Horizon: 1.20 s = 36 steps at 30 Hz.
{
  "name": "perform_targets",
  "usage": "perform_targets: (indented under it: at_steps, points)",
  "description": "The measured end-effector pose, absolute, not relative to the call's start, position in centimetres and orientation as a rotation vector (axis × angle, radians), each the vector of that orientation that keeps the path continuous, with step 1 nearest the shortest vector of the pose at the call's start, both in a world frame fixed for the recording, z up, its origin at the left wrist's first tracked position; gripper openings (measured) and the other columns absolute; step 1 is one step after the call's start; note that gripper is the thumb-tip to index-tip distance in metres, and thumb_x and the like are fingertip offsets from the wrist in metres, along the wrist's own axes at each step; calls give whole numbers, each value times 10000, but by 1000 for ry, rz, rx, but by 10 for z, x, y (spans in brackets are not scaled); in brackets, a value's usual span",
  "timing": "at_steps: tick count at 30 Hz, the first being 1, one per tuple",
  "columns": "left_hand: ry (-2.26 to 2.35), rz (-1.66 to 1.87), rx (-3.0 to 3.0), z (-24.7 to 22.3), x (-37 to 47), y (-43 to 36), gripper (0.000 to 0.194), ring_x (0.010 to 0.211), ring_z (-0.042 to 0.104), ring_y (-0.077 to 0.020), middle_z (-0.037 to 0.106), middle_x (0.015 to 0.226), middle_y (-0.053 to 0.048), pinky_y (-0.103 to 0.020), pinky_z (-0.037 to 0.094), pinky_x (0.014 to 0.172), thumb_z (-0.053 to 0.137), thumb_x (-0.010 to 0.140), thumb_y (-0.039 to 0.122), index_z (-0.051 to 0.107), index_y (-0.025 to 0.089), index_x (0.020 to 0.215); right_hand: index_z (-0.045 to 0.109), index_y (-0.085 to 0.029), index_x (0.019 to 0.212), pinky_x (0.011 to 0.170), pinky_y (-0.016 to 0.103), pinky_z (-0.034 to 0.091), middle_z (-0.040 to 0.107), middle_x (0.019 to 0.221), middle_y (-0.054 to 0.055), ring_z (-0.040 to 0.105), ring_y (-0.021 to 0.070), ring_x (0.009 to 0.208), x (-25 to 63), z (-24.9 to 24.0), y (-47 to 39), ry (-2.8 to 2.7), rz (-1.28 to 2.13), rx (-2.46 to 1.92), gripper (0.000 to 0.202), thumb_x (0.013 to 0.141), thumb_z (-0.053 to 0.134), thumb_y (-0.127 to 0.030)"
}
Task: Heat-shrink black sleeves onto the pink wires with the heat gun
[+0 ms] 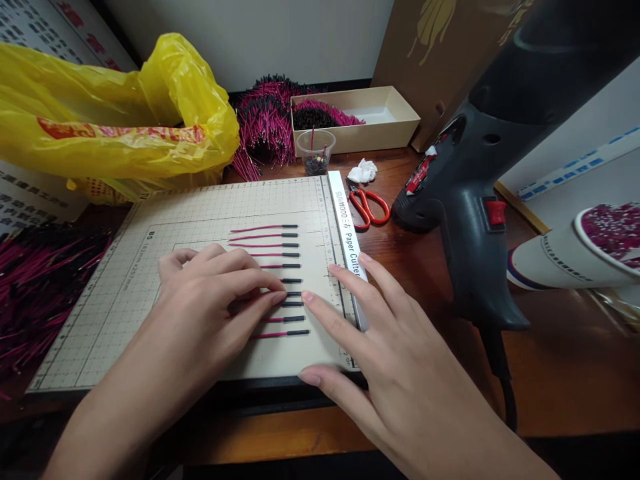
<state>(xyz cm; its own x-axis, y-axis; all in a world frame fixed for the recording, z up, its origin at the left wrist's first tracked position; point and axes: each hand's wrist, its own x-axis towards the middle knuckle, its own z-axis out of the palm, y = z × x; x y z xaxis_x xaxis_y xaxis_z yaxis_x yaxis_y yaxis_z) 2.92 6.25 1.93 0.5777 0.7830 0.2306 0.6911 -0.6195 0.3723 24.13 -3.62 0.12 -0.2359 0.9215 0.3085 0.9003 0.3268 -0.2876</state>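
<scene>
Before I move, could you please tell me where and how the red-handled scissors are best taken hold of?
I'd grip the red-handled scissors by both loops, coming from the near side and above: they lie flat with the loops facing you, while the blade end points away toward the crumpled white tissue.

Heat gun (480, 153), top cut off

Single head view, worn on the person's head; looks forward and down from close above the worktop (565, 373), over both forearms, paper cutter (280, 200) mid-view, wall (300, 40) at far side. No second view, nothing shared.
</scene>
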Motion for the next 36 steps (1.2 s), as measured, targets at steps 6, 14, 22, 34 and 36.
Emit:
perform_targets:
  at_steps: [6, 14, 22, 34, 36]
  points:
    - [1274, 542, 2507, 20, 30, 63, 276, 909, 689, -287, 821, 914, 28, -453, 266, 843, 568, 1000, 434, 798, 386, 855, 740, -259, 1388, 1021, 638, 627, 642, 1541, 96, 551, 413, 1467, 239, -1, -37, -2167, 57, -1618, 498, 1068, 506, -561]
    - [1314, 507, 2465, 21, 25, 60, 258, 936, 703, -274, 812, 944, 13, -444, 317, 858, 606, 977, 473, 819, 368, 877, 610, -171, 1443, 1216, 455, 520, 615, 1536, 141, 541, 276, 1486, 253, 8, -48, -2036, -50, -1564, 429, 1073, 550, -380]
    - [1455, 657, 2456, 22, -4, 52, 357, 900, 713, -272, 797, 943, 2, -476, 389, 872, 537, 1022, 580, 774, 337, 915, 445, -138, 1622, 1103, 633, 541, 579, 1527, 254, 601, 433, 1388, 313, 8, -42, -1542, -367, -2107, 726, 1023, 578, -526]
    - [1624, 886, 2048, 11, -33, 33, 285, 789, 670, -245, 785, 893, -29, -377, 519, 724, 598, 946, 505, 790, 299, 910, 513, -166, 1617, 689, 573, 627, 714, 1222, 217, 729, 351, 810, 300, 12, -28, -1443, -222, -2382, 669, 1030, 414, -472]
    - [1616, 866, 2008, 10, -33, 35, 288, 758, 656, -240, 781, 862, -32, -379, 508, 717, 620, 917, 512, 797, 289, 874, 479, -161, 1639, 684, 588, 613, 709, 1210, 225, 722, 366, 810, 300, 11, -28, -1451, -204, -2405, 697, 1032, 390, -491]
